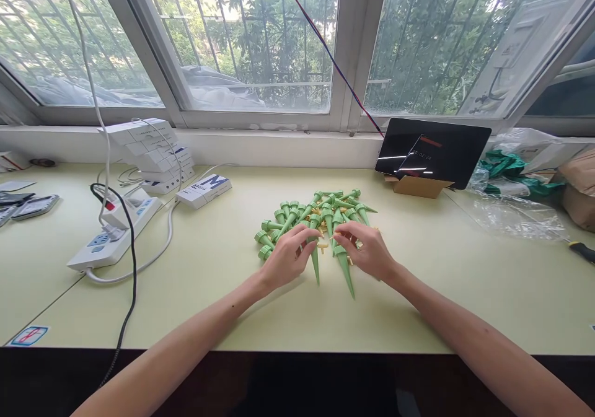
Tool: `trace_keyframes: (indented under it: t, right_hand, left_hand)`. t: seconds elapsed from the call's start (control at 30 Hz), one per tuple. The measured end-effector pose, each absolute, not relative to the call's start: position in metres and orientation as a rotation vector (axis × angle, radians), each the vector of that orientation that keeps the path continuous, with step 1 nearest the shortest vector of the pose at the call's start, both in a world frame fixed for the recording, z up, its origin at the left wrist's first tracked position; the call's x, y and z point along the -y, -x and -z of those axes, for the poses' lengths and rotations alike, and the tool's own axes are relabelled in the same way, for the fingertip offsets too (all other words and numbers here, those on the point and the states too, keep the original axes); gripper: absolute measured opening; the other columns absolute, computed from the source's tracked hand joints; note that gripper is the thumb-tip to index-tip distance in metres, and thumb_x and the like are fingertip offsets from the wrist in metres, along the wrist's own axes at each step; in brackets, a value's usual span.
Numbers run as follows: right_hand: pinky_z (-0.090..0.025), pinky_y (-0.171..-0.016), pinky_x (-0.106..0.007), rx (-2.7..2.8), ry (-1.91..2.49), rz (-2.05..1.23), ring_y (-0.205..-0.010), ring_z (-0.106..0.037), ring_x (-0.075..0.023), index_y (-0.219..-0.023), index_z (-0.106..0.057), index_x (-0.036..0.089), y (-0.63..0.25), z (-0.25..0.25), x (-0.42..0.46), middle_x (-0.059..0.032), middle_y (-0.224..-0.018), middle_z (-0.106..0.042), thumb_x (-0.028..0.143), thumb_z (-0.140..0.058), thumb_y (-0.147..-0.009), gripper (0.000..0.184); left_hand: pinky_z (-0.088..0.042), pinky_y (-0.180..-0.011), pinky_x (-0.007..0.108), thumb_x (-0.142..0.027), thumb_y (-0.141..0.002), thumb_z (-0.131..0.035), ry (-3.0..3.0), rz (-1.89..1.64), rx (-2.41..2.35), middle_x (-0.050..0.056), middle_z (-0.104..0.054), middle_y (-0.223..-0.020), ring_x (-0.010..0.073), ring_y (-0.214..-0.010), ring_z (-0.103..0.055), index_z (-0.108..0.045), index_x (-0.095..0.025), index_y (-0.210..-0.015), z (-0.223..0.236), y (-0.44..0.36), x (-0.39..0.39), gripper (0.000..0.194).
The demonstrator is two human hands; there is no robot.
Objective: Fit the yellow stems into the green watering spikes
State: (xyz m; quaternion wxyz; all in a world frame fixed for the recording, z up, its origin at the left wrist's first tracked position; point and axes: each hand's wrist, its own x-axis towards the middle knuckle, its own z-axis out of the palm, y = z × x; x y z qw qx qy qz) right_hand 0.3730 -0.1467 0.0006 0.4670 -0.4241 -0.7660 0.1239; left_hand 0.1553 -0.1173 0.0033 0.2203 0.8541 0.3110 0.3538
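A heap of green plastic plant watering spikes (290,217) with ribbed caps lies on the table, small yellow plastic pieces (323,248) scattered among them. My left hand (289,256) hovers over the heap's near side, thumb and forefinger pinched; what lies between them is too small to make out. Facing it across a narrow gap, my right hand (365,250) also pinches its fingertips, and its contents are unclear. One green spike (344,272) points toward me below the right hand, and another spike (315,265) sticks out beside the left fingertips. Both hands partly cover the heap.
On the left are a white power strip (114,234) with cables, stacked white boxes (153,153) and a single box (204,191). A dark-screened tablet (432,150) leans on a cardboard stand (421,186) at the back right. Clear plastic wrapping (515,215) lies farther right.
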Motion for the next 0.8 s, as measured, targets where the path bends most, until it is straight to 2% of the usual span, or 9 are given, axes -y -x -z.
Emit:
trace_keyframes:
  t: [0.43,0.8]
  right_hand:
    - [-0.048,-0.054,-0.026,1.883,1.053,-0.34,-0.065,-0.059,-0.0149,-0.091,-0.062,0.02,-0.3708,0.0013,0.1464,-0.0031,-0.079,-0.065,0.025,-0.058,-0.092,0.006]
    - [-0.044,-0.054,-0.026,1.978,1.043,-0.331,-0.056,-0.049,-0.0118,-0.083,-0.058,0.02,-0.3725,0.0024,0.1471,-0.0015,-0.072,-0.061,0.025,-0.057,-0.091,0.01]
  left_hand:
    - [-0.049,-0.06,0.025,-0.023,-0.097,-0.047,-2.372,-1.001,-0.878,0.003,-0.058,-0.092,0.0113,-0.068,-0.056,-0.061,-0.022,-0.108,-0.0031,-0.1555,0.1173,0.018]
    - [-0.047,-0.059,0.025,-0.023,-0.097,-0.047,-2.387,-1.005,-0.895,0.003,-0.059,-0.092,0.0104,-0.062,-0.053,-0.06,-0.021,-0.109,-0.0032,-0.1552,0.1179,0.018]
